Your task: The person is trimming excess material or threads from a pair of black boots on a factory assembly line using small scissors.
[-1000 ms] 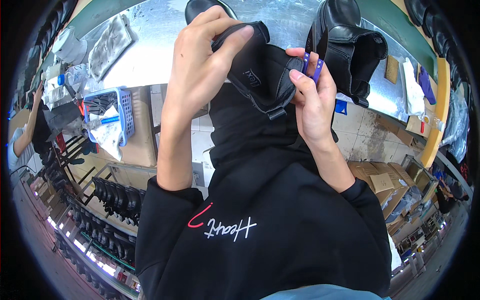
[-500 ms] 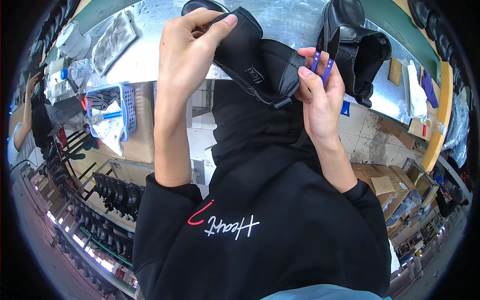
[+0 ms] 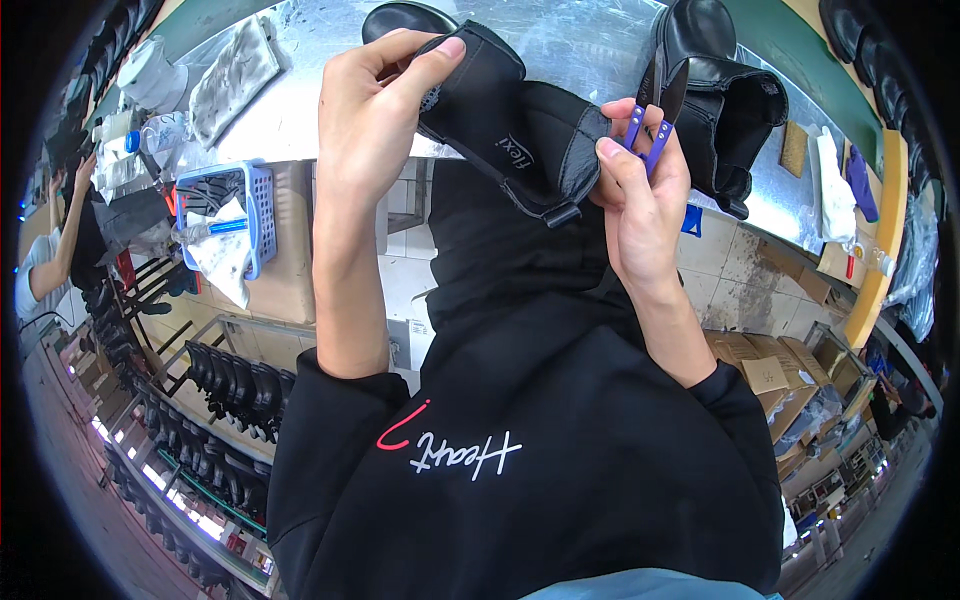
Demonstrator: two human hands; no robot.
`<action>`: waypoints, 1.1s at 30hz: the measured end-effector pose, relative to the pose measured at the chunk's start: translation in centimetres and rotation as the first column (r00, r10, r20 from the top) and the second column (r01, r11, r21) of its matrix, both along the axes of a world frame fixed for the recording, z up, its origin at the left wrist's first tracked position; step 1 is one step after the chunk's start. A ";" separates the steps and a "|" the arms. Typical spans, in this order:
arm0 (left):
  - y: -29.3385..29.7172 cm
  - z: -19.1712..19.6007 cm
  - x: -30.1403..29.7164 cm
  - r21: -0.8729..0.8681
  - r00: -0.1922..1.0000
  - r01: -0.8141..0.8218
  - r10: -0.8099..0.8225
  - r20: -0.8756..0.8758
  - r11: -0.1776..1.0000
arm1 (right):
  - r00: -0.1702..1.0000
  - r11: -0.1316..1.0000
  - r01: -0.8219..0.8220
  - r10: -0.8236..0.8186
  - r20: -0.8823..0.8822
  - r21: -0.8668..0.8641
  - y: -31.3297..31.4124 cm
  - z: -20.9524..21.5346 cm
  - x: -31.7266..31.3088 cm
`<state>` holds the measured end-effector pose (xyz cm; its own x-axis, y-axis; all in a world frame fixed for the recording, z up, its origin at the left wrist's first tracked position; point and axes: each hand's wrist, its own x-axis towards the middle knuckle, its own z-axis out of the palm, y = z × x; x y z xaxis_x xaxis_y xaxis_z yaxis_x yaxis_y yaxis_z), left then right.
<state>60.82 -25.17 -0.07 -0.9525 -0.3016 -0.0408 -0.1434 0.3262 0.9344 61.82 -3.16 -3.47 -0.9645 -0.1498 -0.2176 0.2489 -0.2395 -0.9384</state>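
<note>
A black ankle boot [image 3: 505,160] hangs over the near edge of the bench, its shaft spread so that the dark lining faces me. My left hand [image 3: 365,140] is closed on one side of the shaft, thumb on top. The fingers of my right hand [image 3: 645,215] pinch the opposite upper edge. That same hand also keeps a pair of thread snips [image 3: 657,148] with purple handles against the fingers, dark blades pointing away from me. Another black boot [image 3: 702,120] lies on the bench just right of the snips. The held boot's toe is partly hidden behind my left hand.
The metal bench [image 3: 575,40] runs across the front. Left stand a blue basket [image 3: 262,215] with tools and a rag, a plastic bottle [image 3: 165,135] and a stained pad [image 3: 235,72]. Right are a brown block [image 3: 792,148] and white cloth [image 3: 830,185]. Shoe racks and another person are far left.
Both hands keep their hold on the boot, and its lower edge hangs slightly lower. The snips' blades look a little wider apart. At far left the other person's arms have shifted.
</note>
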 end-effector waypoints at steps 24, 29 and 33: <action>2.6 -2.3 4.4 0.158 0.925 0.060 0.005 -0.379 0.986 | 0.978 0.980 -0.193 0.197 0.075 -0.052 -0.2 -1.0 1.5; 2.7 -2.5 4.4 0.197 0.917 0.049 0.034 -0.397 0.979 | 0.982 0.983 -0.179 0.181 0.061 -0.048 -0.5 -0.8 1.7; 3.4 -2.0 5.1 0.246 0.938 -0.035 0.117 -0.327 0.969 | 0.967 0.963 -0.254 0.251 0.040 0.096 -0.7 0.5 2.1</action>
<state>65.92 -21.78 -2.11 -0.8969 -0.3943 0.2005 0.1774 0.0946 0.9796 63.90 -3.86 -2.95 -0.8916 -0.3637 -0.2698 0.3155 -0.0715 -0.9462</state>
